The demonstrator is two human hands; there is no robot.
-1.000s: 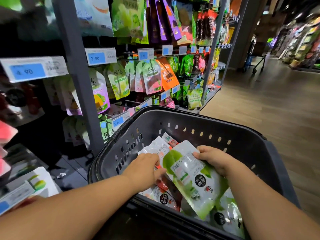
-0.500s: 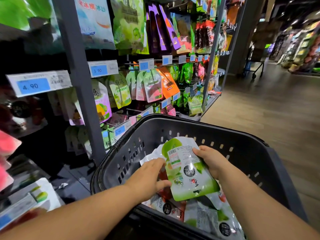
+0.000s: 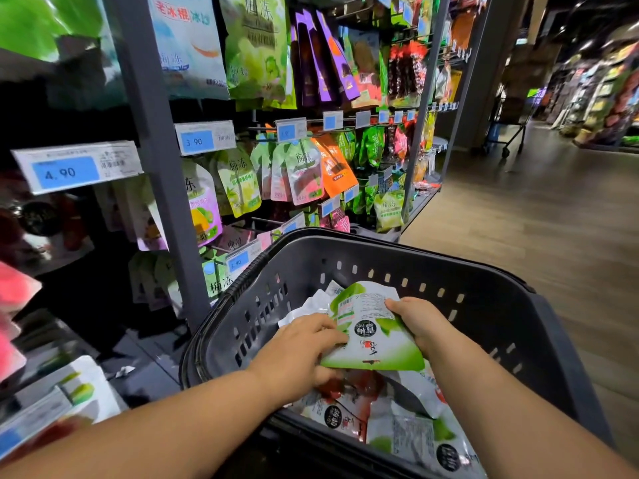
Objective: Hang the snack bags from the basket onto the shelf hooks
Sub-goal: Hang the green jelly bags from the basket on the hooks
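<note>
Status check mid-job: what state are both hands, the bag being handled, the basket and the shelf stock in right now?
Green snack bag: held over the basket pile, not yet hung.
Left hand: grips the bag's left edge.
Right hand: grips the bag's right edge.
Basket: holds more bags.
Loose bags: lying piled in the basket.
Shelf bags: hanging from hooks.

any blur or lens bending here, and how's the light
Head view: wide-angle bending tilts the grey shelf upright; the far aisle at right and pink packs at the left edge are blurred; the green-and-white snack bag and dark plastic basket are sharp; shelf depths lie in shadow.
</note>
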